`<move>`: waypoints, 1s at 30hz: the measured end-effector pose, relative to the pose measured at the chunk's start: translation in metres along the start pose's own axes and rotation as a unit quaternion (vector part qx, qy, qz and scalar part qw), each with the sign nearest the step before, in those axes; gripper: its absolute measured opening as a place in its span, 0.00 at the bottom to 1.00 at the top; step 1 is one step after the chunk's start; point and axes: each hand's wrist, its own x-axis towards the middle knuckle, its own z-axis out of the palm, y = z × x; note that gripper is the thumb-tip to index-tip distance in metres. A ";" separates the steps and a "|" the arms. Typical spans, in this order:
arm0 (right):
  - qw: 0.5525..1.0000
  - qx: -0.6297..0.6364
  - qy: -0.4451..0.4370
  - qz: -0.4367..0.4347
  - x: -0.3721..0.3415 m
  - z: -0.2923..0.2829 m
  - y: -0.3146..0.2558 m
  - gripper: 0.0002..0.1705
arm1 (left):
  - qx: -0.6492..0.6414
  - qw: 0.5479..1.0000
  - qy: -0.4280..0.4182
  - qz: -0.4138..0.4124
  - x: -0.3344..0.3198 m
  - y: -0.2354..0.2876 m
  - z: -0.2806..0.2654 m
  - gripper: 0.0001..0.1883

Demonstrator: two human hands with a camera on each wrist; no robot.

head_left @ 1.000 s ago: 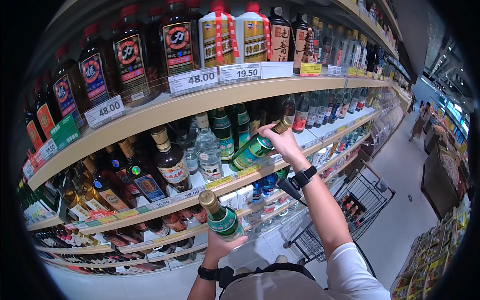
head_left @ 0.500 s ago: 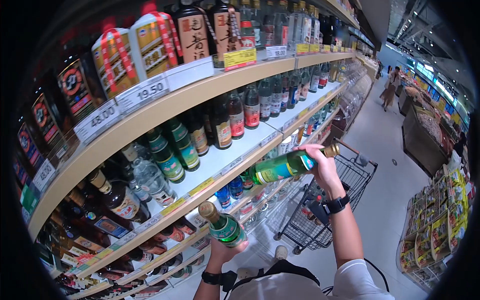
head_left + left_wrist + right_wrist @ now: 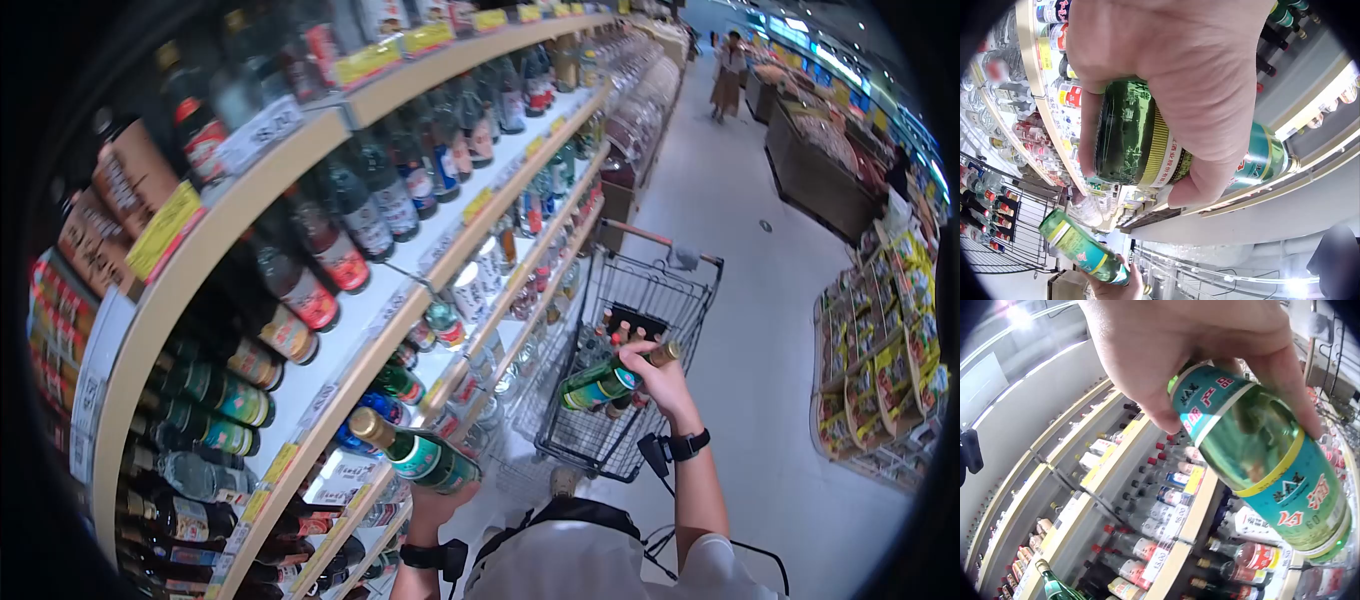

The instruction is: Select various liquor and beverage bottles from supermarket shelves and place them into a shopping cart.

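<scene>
My left hand (image 3: pixel 436 502) grips a green glass bottle (image 3: pixel 432 458) with a gold cap, held beside the lower shelves. In the left wrist view its fingers curl round the bottle's body (image 3: pixel 1125 134). My right hand (image 3: pixel 660 384) holds a second green bottle (image 3: pixel 594 388) by the neck end, tilted, its base towards the shelves. That bottle appears in front of the cart (image 3: pixel 640 300) in the head view. In the right wrist view the fingers wrap the neck end above its teal and yellow label (image 3: pixel 1291 494).
Shelves of bottles (image 3: pixel 375 290) run along the left. Several bottles with red caps (image 3: pixel 622 332) stand in the cart. A snack rack (image 3: pixel 870 370) stands at the right, with produce bins (image 3: pixel 815 165) farther back. A person (image 3: pixel 728 78) is in the aisle.
The view has turned right towards the cart and aisle. My right hand has carried its bottle away from the shelf to the cart's side. My left hand keeps hold of its bottle.
</scene>
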 end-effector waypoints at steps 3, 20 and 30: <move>0.997 -0.035 0.031 0.060 0.016 -0.034 0.020 0.07 | 0.002 0.999 -0.016 -0.047 0.021 0.017 0.038 0.31; 0.963 -0.182 0.080 0.181 0.030 -0.104 0.197 0.16 | 0.011 0.983 -0.050 -0.176 0.098 -0.032 0.102 0.37; 0.945 -0.154 0.118 0.265 0.008 -0.074 0.322 0.21 | 0.002 0.971 -0.022 -0.236 0.096 -0.032 0.111 0.30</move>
